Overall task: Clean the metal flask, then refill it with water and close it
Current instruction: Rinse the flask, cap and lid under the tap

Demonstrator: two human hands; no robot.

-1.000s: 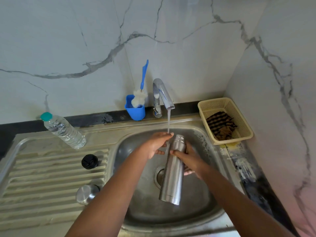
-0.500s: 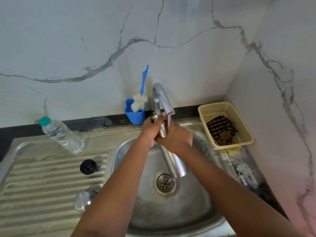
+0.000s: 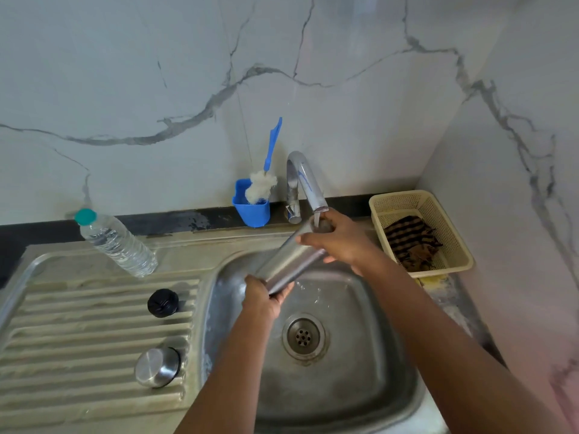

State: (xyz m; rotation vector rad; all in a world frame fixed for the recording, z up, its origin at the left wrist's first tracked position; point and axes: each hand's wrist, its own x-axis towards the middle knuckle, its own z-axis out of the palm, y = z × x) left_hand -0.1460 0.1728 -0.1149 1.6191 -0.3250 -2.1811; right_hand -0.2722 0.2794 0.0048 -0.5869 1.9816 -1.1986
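Soft, even daylight fills the scene, bright on the marble wall (image 3: 188, 73) with only faint shadows. Dull highlights streak the metal flask (image 3: 289, 261) and the sink (image 3: 360, 386) basin; a pinkish cast tints the lower right corner. The wide-angle lens bows the drainboard (image 3: 78, 339) edges, and detail is slightly soft throughout.

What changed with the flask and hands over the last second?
The flask went from upright to tilted, mouth under the tap. The left hand now grips its base; the right hand holds near the mouth. Both caps and the plastic bottle stayed put.
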